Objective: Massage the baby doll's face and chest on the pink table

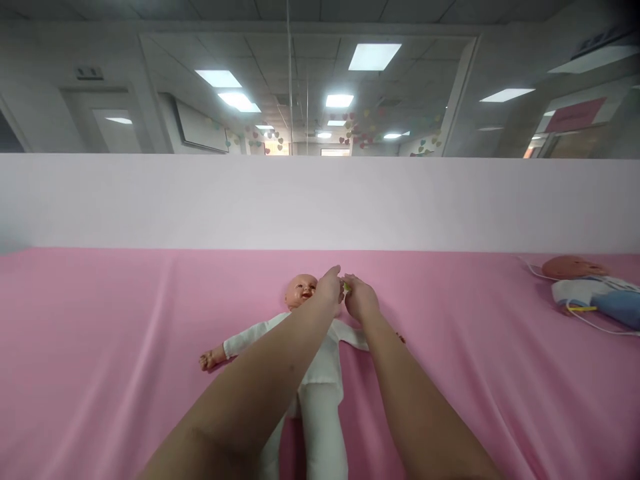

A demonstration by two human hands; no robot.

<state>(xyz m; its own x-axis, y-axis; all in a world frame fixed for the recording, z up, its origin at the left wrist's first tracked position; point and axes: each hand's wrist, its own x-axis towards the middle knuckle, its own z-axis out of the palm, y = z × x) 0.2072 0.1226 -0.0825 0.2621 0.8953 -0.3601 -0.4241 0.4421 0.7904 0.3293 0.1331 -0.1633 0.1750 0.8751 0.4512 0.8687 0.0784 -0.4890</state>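
A baby doll [323,360] in a white top and trousers lies on its back with its arms spread. My left hand [330,287] is beside the doll's head [300,288] and covers part of it; its fingers are curled, and whatever they hold is hidden. Close by on the right, my right hand [362,299] is closed, with a small yellow-green thing [347,286] showing at its fingertips. That piece is too small to name. The two hands nearly meet above the doll's shoulder, and my forearms hide parts of its body and arms.
A pink sheet [110,333] with soft folds covers the surface. At the far right lies a second doll [575,267], with blue and white cloth and white cords. Behind stands a low white wall [320,203] with a glass window [375,100] above it.
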